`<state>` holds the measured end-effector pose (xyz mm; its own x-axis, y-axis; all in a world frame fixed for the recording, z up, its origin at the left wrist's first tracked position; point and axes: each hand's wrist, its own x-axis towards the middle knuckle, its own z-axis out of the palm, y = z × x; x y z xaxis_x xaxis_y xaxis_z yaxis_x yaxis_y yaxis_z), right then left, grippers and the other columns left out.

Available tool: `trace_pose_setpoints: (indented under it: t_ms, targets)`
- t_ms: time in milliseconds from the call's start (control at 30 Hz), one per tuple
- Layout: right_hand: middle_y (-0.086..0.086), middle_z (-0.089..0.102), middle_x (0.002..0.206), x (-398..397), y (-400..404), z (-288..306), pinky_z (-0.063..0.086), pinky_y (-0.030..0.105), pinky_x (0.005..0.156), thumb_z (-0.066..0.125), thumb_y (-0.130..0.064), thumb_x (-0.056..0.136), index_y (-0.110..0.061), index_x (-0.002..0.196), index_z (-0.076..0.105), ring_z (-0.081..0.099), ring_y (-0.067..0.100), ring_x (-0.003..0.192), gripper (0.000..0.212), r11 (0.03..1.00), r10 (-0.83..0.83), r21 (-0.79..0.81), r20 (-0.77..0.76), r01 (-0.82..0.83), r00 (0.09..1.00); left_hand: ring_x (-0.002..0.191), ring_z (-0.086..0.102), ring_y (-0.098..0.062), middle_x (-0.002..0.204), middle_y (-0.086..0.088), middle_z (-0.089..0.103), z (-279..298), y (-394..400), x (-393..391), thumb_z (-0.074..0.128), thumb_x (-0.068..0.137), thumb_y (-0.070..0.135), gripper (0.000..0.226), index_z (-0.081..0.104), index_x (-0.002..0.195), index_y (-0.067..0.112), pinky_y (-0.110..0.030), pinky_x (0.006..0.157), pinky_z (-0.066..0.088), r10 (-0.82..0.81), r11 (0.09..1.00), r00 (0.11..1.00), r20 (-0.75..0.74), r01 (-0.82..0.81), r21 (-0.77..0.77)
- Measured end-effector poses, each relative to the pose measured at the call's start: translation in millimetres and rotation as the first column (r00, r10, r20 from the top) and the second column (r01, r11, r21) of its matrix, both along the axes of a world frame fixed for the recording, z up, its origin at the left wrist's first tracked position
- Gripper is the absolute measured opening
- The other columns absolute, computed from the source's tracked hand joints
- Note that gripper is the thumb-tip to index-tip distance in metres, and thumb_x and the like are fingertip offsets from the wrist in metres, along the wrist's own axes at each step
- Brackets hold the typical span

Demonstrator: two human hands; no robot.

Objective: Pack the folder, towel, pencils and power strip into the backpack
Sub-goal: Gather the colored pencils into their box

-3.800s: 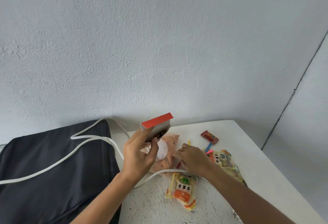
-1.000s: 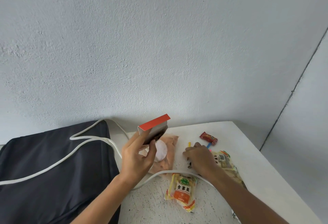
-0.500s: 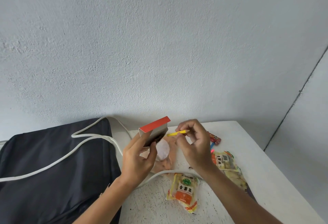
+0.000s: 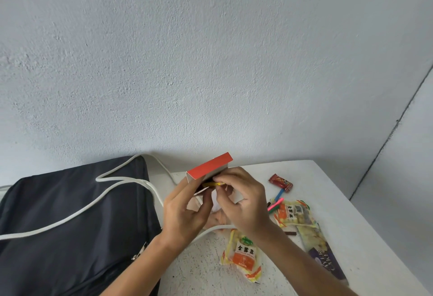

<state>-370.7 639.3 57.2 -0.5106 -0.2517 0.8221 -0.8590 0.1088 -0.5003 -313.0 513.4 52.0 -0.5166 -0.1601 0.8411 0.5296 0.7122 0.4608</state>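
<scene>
My left hand (image 4: pixel 185 213) grips a small pencil box (image 4: pixel 208 168) with a red top flap, held open above the white table (image 4: pixel 328 183). My right hand (image 4: pixel 243 199) pinches a yellow pencil (image 4: pixel 212 184) whose tip sits at the box's open mouth. Several coloured pencils (image 4: pixel 276 203) lie loose on the table to the right. The dark backpack (image 4: pixel 65 213) lies flat on the left, and a white power cord (image 4: pixel 77 212) runs across it. Folder, towel and the power strip's body are not visible.
Snack packets lie on the table: a yellow-orange one (image 4: pixel 243 253) near me, a red candy (image 4: pixel 280 182) farther back, a noodle-style pack (image 4: pixel 293 213) and a purple wrapper (image 4: pixel 325 258) on the right. A pale pink packet (image 4: pixel 219 219) lies under my hands. The wall (image 4: pixel 210 61) rises directly behind.
My right hand picked the yellow pencil off the table, lifted it and brought it left to the mouth of the box. My left hand has kept the box in place.
</scene>
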Motion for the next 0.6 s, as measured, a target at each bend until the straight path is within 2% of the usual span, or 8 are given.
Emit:
trace_pose_setpoints:
  t_ms: [133,200,267,400,500,600]
  targets:
    - [0.006,0.071,0.092,-1.7,1.2,0.6,0.053,0.016,0.067,0.067,0.002,0.079,-0.003,0.097,0.073,0.063,0.005,0.079,0.019,0.997,-0.035,0.065,-0.029,0.037,0.999,0.093,0.061,0.009,0.098,0.007,0.065,1.5,-0.8,-0.1,0.067,0.075,-0.006,0.044,0.063,0.117,0.009,-0.008,0.082,0.048,-0.01,1.0,1.0,0.006,0.01,0.026]
    - [0.005,0.07,0.087,-2.5,2.6,3.6,0.054,0.023,0.068,0.067,0.003,0.08,-0.002,0.093,0.071,0.064,0.01,0.078,0.014,0.992,-0.045,0.119,-0.06,0.052,0.997,0.092,0.062,0.007,0.096,0.002,0.067,2.0,-1.4,-1.2,0.067,0.074,-0.008,0.043,0.063,0.114,0.006,-0.008,0.082,0.048,-0.003,1.0,1.0,0.015,0.003,0.031]
    - [0.006,0.07,0.083,-2.5,4.6,8.3,0.054,0.031,0.066,0.065,0.002,0.083,-0.001,0.09,0.071,0.065,0.017,0.076,0.01,0.979,-0.066,0.18,-0.153,0.094,0.986,0.091,0.062,0.007,0.095,-0.001,0.068,2.7,-1.5,-2.2,0.067,0.071,-0.01,0.042,0.064,0.112,0.002,-0.009,0.081,0.048,0.001,1.0,1.0,0.012,-0.001,0.027]
    - [0.005,0.071,0.092,-0.3,7.3,15.8,0.054,0.029,0.074,0.065,0.001,0.085,-0.004,0.095,0.074,0.063,0.021,0.086,0.014,0.935,-0.111,0.288,-0.313,0.205,0.943,0.093,0.059,0.012,0.093,-0.003,0.068,6.1,0.8,-2.0,0.067,0.07,-0.011,0.045,0.062,0.113,0.002,-0.006,0.082,0.046,0.011,1.0,1.0,-0.01,-0.011,0.009]
    - [0.004,0.067,0.092,1.9,8.8,18.3,0.051,0.024,0.073,0.062,-0.002,0.085,-0.005,0.096,0.074,0.058,0.019,0.086,0.016,0.908,-0.129,0.338,-0.332,0.245,0.934,0.093,0.058,0.014,0.093,0.0,0.066,7.5,2.7,-2.2,0.067,0.069,-0.011,0.047,0.065,0.112,0.007,-0.005,0.082,0.045,0.007,1.0,0.999,-0.038,-0.007,0.006]
    - [0.004,0.059,0.088,6.3,8.3,20.3,0.05,0.03,0.067,0.052,-0.009,0.084,-0.008,0.09,0.072,0.053,0.02,0.081,0.021,0.872,-0.16,0.407,-0.289,0.273,0.944,0.091,0.058,0.013,0.092,0.004,0.064,6.8,4.3,-2.2,0.068,0.07,-0.01,0.046,0.065,0.112,0.008,-0.005,0.08,0.046,-0.01,1.0,0.999,-0.036,0.01,0.006]
